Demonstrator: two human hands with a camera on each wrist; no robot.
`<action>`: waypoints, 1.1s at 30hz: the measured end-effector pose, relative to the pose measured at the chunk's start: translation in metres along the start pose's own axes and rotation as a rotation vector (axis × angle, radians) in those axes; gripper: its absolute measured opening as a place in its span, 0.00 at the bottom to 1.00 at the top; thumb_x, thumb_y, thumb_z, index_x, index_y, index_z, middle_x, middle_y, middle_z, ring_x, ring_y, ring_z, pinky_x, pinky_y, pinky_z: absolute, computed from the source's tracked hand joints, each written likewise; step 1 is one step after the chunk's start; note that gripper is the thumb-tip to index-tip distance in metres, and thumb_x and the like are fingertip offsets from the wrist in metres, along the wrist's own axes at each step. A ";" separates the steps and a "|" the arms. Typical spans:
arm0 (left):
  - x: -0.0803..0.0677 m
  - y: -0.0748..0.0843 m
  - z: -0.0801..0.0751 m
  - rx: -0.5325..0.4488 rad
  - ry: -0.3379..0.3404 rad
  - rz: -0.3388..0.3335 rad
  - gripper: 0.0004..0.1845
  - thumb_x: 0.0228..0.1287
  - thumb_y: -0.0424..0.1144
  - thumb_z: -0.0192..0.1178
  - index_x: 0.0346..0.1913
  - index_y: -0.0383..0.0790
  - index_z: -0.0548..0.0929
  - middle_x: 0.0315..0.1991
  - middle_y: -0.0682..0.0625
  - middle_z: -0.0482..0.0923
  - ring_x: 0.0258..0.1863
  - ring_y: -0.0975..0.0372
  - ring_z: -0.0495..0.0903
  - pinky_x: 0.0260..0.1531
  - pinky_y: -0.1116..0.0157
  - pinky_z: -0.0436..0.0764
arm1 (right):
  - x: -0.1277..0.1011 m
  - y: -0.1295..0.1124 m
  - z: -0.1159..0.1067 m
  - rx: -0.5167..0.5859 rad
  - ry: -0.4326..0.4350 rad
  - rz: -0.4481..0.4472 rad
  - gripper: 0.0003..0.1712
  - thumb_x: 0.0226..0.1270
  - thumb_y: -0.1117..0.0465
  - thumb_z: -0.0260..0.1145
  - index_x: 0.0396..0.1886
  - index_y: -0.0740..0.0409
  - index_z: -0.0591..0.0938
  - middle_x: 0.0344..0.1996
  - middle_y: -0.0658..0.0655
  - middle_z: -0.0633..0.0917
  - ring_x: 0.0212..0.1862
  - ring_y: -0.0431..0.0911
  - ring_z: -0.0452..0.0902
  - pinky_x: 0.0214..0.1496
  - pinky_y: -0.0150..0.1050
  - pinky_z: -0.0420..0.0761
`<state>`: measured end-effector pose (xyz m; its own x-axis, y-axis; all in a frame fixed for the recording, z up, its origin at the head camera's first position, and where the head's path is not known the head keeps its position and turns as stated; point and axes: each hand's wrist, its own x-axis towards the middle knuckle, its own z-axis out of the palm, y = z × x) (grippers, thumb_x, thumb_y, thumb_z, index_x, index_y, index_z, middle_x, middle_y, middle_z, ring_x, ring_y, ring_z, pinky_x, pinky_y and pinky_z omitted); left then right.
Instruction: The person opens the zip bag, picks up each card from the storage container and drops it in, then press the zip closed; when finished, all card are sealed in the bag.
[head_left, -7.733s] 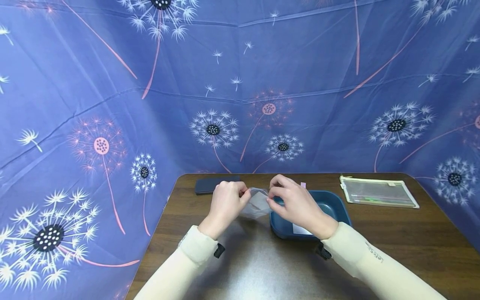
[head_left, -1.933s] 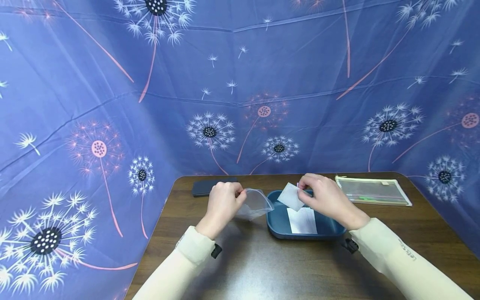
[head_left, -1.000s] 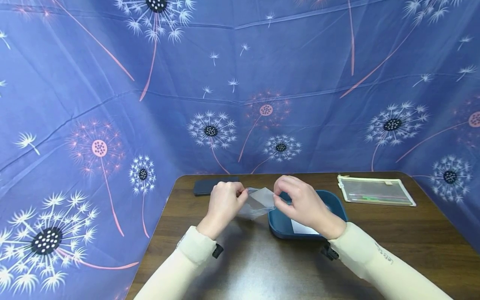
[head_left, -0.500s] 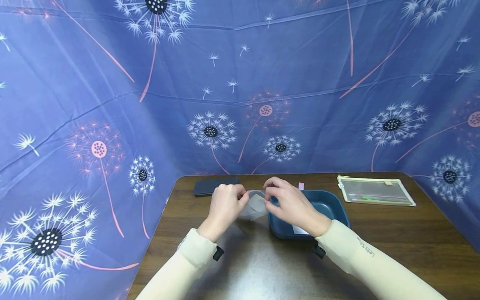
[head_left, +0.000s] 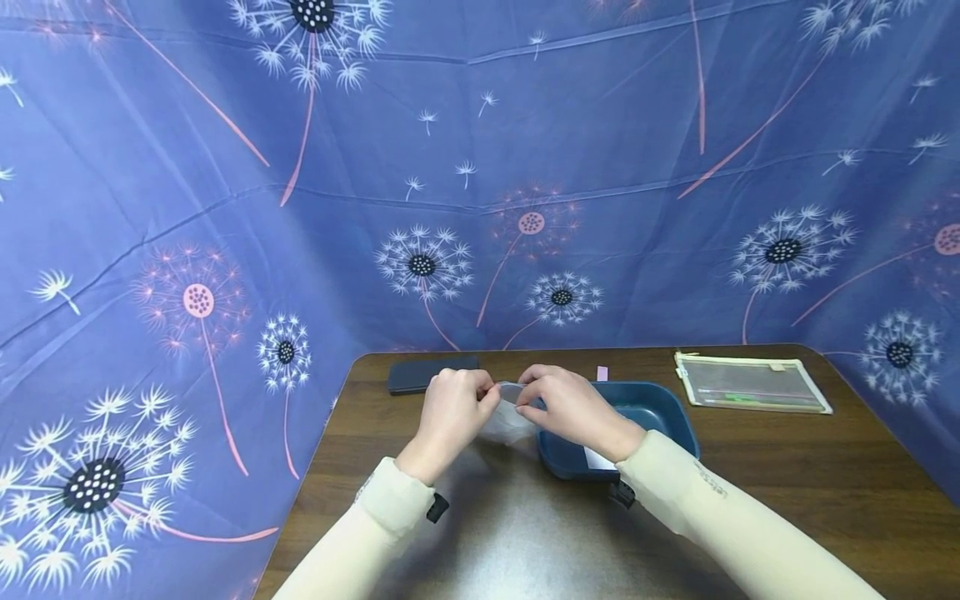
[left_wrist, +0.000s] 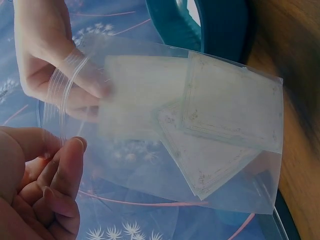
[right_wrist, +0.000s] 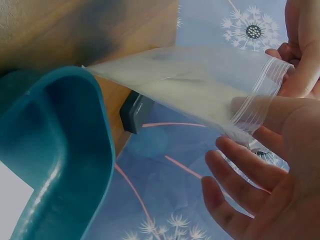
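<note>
A clear zip bag (head_left: 508, 421) hangs between my two hands above the brown table (head_left: 525, 533). My left hand (head_left: 486, 398) pinches one side of the bag's mouth (left_wrist: 65, 107). My right hand (head_left: 527, 402) has its fingers (left_wrist: 80, 80) in the mouth, pinching a white square sheet (left_wrist: 140, 100) that lies mostly inside. Two more white sheets (left_wrist: 225, 120) sit deeper in the bag. In the right wrist view the bag (right_wrist: 200, 82) stretches flat from the hands toward the teal tray (right_wrist: 55, 165).
The teal tray (head_left: 675, 412) stands right of the hands with a white sheet (head_left: 596, 458) in it. A dark phone (head_left: 431, 373) lies at the back left, a small pink slip (head_left: 602, 372) behind the tray, a zip pouch (head_left: 753, 383) at the back right. Blue dandelion cloth surrounds the table.
My right hand took a white sheet from over the tray, carried it left to the bag and slid it into the mouth. The left hand kept holding the bag.
</note>
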<state>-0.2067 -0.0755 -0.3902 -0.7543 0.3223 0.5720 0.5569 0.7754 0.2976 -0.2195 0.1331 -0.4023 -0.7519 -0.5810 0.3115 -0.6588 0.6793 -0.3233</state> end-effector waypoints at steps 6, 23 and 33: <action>0.000 0.002 0.001 -0.002 0.004 0.010 0.12 0.60 0.33 0.71 0.20 0.48 0.85 0.12 0.63 0.70 0.11 0.71 0.63 0.16 0.70 0.63 | 0.007 0.002 0.007 -0.059 -0.039 -0.063 0.02 0.67 0.59 0.77 0.36 0.51 0.94 0.44 0.51 0.87 0.46 0.47 0.83 0.44 0.44 0.85; 0.000 0.002 0.001 0.027 0.019 0.002 0.14 0.60 0.34 0.73 0.19 0.49 0.85 0.12 0.62 0.72 0.12 0.70 0.65 0.16 0.69 0.65 | 0.007 0.003 0.010 -0.072 -0.041 -0.138 0.06 0.63 0.60 0.79 0.39 0.50 0.92 0.39 0.50 0.86 0.38 0.43 0.81 0.37 0.38 0.83; 0.000 -0.003 -0.002 0.026 0.024 -0.022 0.11 0.60 0.34 0.73 0.21 0.47 0.87 0.13 0.60 0.75 0.11 0.71 0.67 0.15 0.69 0.68 | -0.002 0.005 -0.009 -0.002 0.071 -0.115 0.06 0.66 0.60 0.77 0.41 0.49 0.88 0.40 0.45 0.84 0.37 0.41 0.81 0.38 0.38 0.82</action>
<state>-0.2074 -0.0785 -0.3897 -0.7573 0.2920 0.5842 0.5308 0.7963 0.2901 -0.2210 0.1420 -0.3969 -0.6679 -0.6218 0.4089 -0.7404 0.6110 -0.2802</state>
